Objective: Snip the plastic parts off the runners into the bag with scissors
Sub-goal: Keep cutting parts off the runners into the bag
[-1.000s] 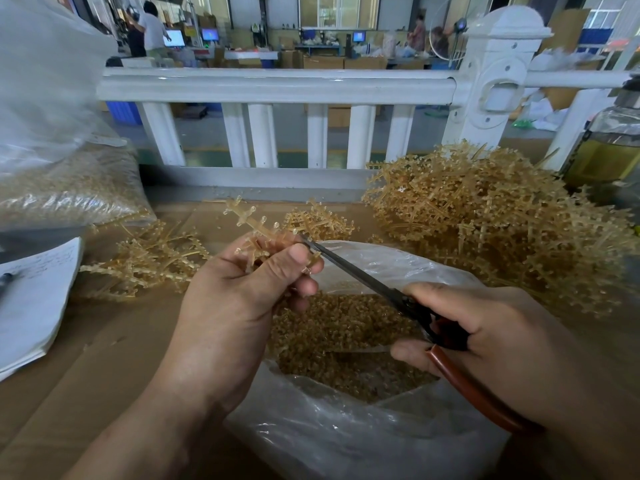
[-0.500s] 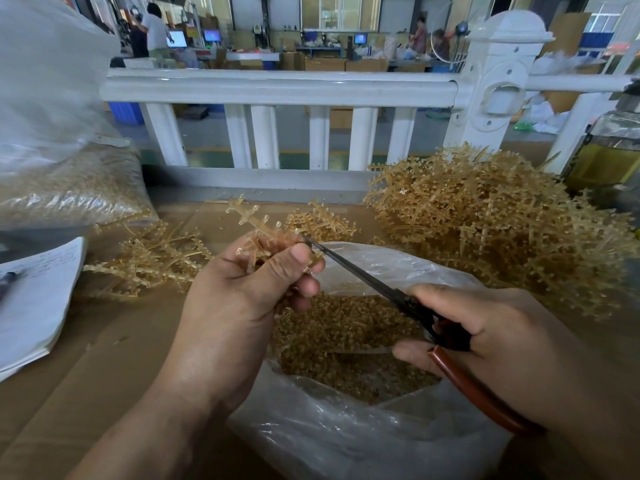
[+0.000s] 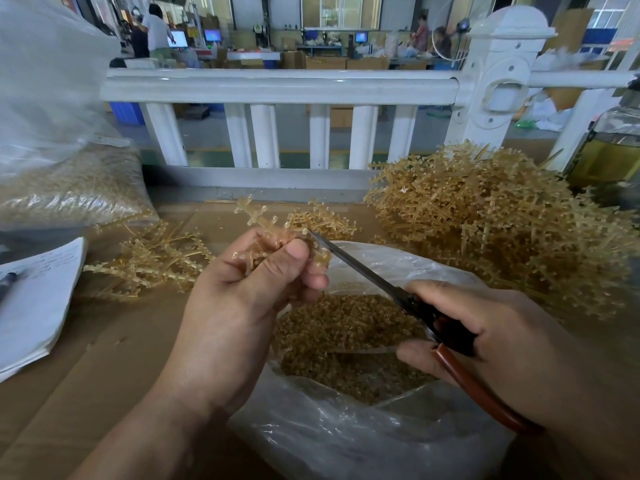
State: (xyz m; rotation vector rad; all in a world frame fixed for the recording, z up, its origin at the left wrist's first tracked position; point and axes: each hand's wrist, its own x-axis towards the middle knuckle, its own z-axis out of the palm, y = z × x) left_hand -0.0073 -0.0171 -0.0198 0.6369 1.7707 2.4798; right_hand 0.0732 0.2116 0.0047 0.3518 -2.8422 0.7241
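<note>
Our left hand (image 3: 235, 306) is curled round a runner (image 3: 258, 220), thumb pressed across its stem, and holds it just above the far-left rim of the bag (image 3: 346, 445), the upper branches sticking out past our fingers. Our right hand (image 3: 502, 341) grips the scissors (image 3: 363, 268) by their brown handles over the bag's mouth, with the blade tip touching the runner just beside our thumb. The blades look all but together, and we cannot tell whether anything sits between them. Snipped parts (image 3: 346, 327) lie heaped inside the bag, right below the cut. To the right of the bag and beyond it, a big pile (image 3: 502, 230) of full runners waits on the counter (image 3: 86, 358). Left of the bag lie sparser runners (image 3: 152, 261), which we take for stripped ones. We judge ourselves mid-snip on this one runner, and with that pile the job as a whole looks far from finished. The next move calls for opening the blades, sliding the tip to the next gate, and turning the runner in our fingers so each piece drops into the bag and not onto the counter.
</note>
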